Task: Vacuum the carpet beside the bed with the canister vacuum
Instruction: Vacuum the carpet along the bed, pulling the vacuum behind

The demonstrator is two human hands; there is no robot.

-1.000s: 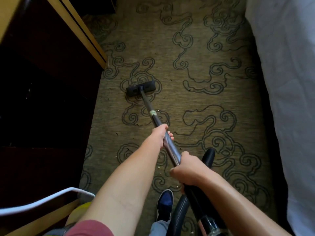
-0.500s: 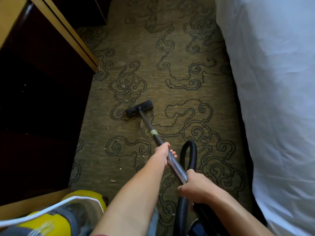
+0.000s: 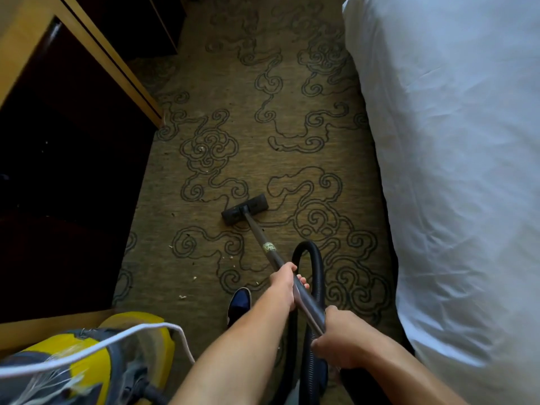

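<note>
Gripping the wand point(image 3: 274, 255) with both hands, left hand point(image 3: 285, 285) forward, right hand point(image 3: 340, 340) rearward, fingers wrapped round tube, floor head point(image 3: 245, 209) flat on carpet point(image 3: 263, 159) between cabinet point(image 3: 67, 147) and bed point(image 3: 455, 171), yellow canister point(image 3: 79, 366) lower left.

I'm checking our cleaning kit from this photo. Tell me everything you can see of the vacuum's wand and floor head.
The dark metal vacuum wand is a straight, slim tube, shiny silver near the hands and darker lower down, with a pale worn label band midway. It slants forward and left to a flat black rectangular floor head resting on the olive swirl-patterned carpet. The left hand holds it higher up the shaft; the right hand holds its near end, where the black ribbed hose loops away.
</note>
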